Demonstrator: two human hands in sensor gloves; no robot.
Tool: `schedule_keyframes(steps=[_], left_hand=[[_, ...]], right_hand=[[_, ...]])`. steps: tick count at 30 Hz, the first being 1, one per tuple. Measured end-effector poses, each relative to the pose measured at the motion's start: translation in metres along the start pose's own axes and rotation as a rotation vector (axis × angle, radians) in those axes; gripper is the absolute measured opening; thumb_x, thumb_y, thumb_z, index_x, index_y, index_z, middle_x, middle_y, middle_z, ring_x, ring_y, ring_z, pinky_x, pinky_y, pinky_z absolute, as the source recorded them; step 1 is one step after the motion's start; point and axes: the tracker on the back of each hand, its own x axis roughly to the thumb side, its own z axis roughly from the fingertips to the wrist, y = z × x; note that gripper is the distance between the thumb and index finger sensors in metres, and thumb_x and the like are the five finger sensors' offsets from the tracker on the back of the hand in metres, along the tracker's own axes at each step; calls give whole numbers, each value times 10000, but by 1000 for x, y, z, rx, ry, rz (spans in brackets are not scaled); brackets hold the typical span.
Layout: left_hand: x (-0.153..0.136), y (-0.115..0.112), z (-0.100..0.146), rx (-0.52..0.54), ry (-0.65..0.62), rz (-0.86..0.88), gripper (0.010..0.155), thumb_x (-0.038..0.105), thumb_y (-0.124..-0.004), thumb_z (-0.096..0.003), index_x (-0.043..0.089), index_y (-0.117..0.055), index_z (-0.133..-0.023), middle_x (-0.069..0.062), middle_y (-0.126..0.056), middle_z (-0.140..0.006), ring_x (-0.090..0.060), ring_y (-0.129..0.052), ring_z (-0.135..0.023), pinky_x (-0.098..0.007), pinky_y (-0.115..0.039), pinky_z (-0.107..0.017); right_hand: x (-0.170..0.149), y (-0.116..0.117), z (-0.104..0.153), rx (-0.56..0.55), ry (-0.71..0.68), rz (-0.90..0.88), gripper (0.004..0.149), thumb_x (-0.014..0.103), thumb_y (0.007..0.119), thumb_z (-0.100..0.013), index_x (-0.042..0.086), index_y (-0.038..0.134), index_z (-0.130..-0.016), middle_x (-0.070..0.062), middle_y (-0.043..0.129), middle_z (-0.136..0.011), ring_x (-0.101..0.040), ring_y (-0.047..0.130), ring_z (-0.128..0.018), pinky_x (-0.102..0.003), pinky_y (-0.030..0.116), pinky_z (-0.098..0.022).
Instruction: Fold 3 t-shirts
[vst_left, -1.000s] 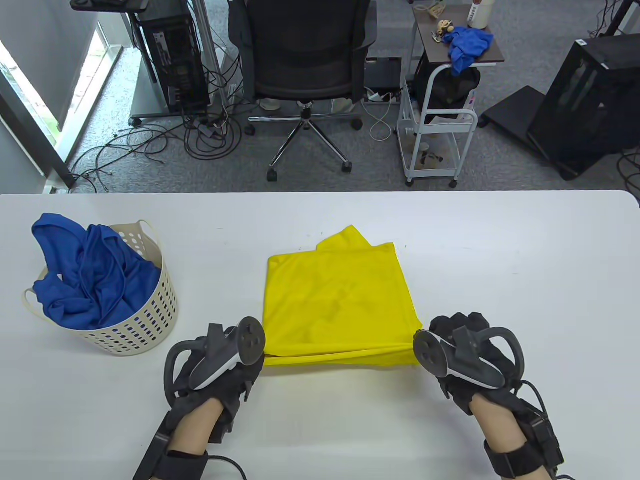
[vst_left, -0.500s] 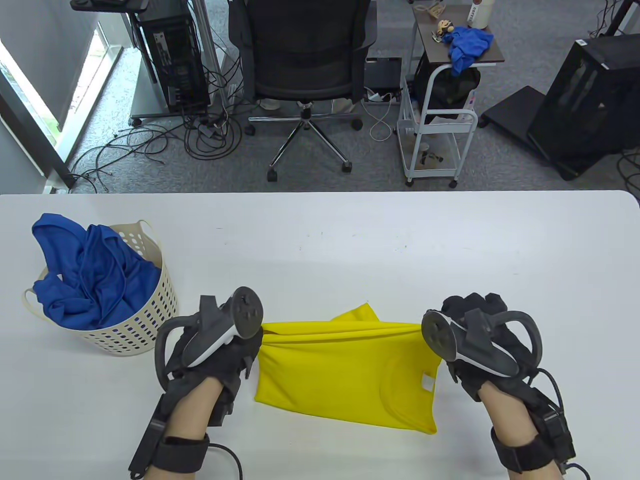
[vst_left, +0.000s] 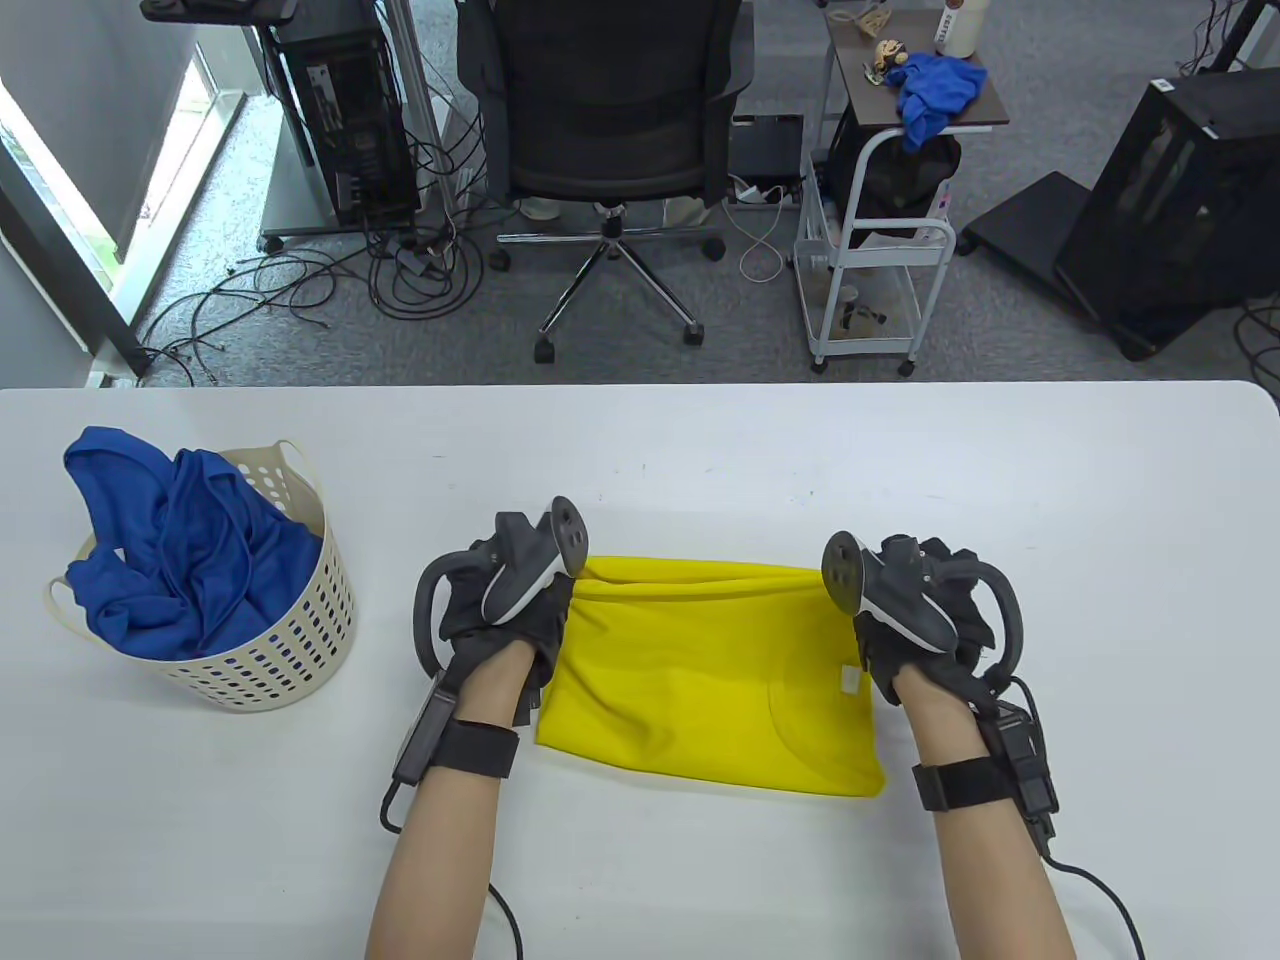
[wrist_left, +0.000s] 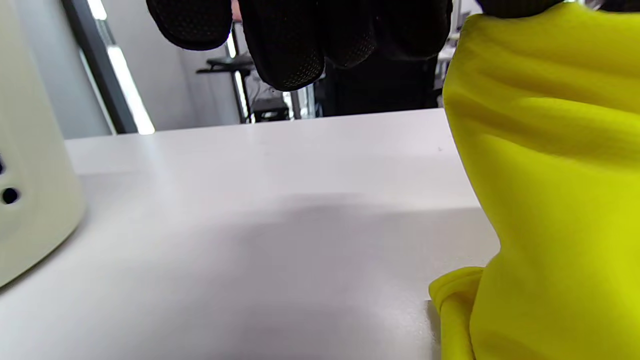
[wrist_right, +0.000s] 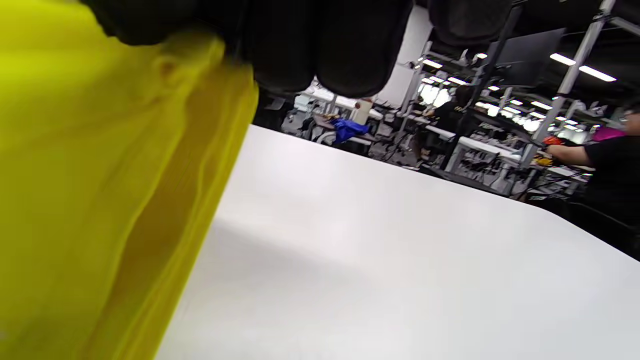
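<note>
A yellow t-shirt (vst_left: 700, 690), partly folded, hangs between my hands over the white table (vst_left: 1050, 480), collar and white label showing, its lower edge near the table's front. My left hand (vst_left: 520, 600) grips its upper left corner; the cloth fills the right of the left wrist view (wrist_left: 550, 175). My right hand (vst_left: 900, 600) grips the upper right corner; the cloth fills the left of the right wrist view (wrist_right: 100, 175). Blue t-shirts (vst_left: 190, 550) lie heaped in a cream basket (vst_left: 290, 640) at the table's left.
The basket wall shows at the left edge of the left wrist view (wrist_left: 30, 200). Beyond the table's far edge stand an office chair (vst_left: 610, 120), a white cart (vst_left: 870, 270) and a side table with a blue cloth (vst_left: 940, 90).
Both hands lifted the near edge of the flat shirt, flipped it over so the collar side shows, and carried the gripped edge away from me toward the table's middle.
</note>
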Motion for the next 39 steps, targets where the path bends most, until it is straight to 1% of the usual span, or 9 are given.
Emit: schedule_keyframes(steps=[5, 7, 9, 11, 19, 24, 26, 33, 39], left_hand=[[28, -25, 33, 38, -325, 5, 603, 620, -631, -417, 414, -545, -977, 99, -527, -1110, -189, -652, -1026, -519, -587, -782], [35, -37, 40, -42, -428, -60, 617, 610, -639, -418, 467, -507, -1003, 114, -494, -1140, -194, -588, -1077, -543, -548, -803], [38, -53, 43, -208, -408, -140, 670, 619, -627, -422, 502, -396, -1040, 113, -366, -1182, -225, -461, -1128, -563, -487, -824], [36, -66, 47, -268, -392, -173, 700, 631, -602, -419, 517, -304, -1043, 123, -299, -1188, -216, -423, -1139, -566, -479, -826], [33, -65, 85, -230, -320, -168, 647, 654, -577, -408, 475, -468, -1020, 73, -551, -1091, -244, -675, -1010, -532, -571, -787], [42, -66, 112, -63, -442, -138, 572, 643, -582, -400, 454, -644, -936, 55, -778, -860, -176, -880, -714, -470, -703, -705], [44, -64, 116, -103, -465, -101, 561, 641, -582, -403, 453, -673, -924, 49, -802, -824, -167, -900, -665, -462, -727, -677], [30, -49, 120, -18, -476, -1, 598, 652, -584, -392, 466, -643, -957, 94, -795, -939, -168, -875, -789, -481, -694, -712], [-5, -40, 116, 47, -417, 64, 610, 651, -592, -399, 456, -630, -976, 96, -724, -1016, -195, -755, -958, -509, -638, -750]], right_hand=[[2, 8, 9, -4, -33, -32, 509, 449, 736, -452, 292, 690, -934, -36, 783, -905, -340, 813, -797, -666, 568, -651], [3, 6, 16, 13, -56, -48, 513, 458, 735, -451, 291, 691, -934, -39, 781, -913, -343, 813, -801, -669, 568, -650], [5, 3, 29, 25, -87, -74, 515, 464, 733, -452, 290, 691, -935, -46, 776, -926, -346, 812, -808, -673, 566, -651], [7, -1, 41, 23, -116, -107, 516, 467, 734, -451, 287, 698, -933, -48, 778, -930, -350, 813, -810, -674, 571, -649], [22, -2, 90, 73, -218, -232, 517, 478, 732, -456, 277, 707, -932, -60, 782, -951, -373, 817, -823, -678, 576, -646], [42, 15, 109, 96, -275, -193, 483, 462, 740, -449, 249, 776, -881, -71, 848, -890, -379, 863, -768, -669, 596, -627], [53, 26, 111, 123, -290, -112, 498, 476, 734, -443, 252, 768, -887, -76, 833, -905, -386, 846, -784, -671, 590, -631], [67, 50, 105, 222, -262, 4, 665, 601, 691, -409, 294, 600, -993, -106, 658, -1028, -422, 696, -902, -688, 508, -676], [59, 50, 98, 277, -228, 27, 620, 477, 738, -424, 294, 574, -992, -117, 612, -1055, -442, 659, -925, -691, 489, -684]])
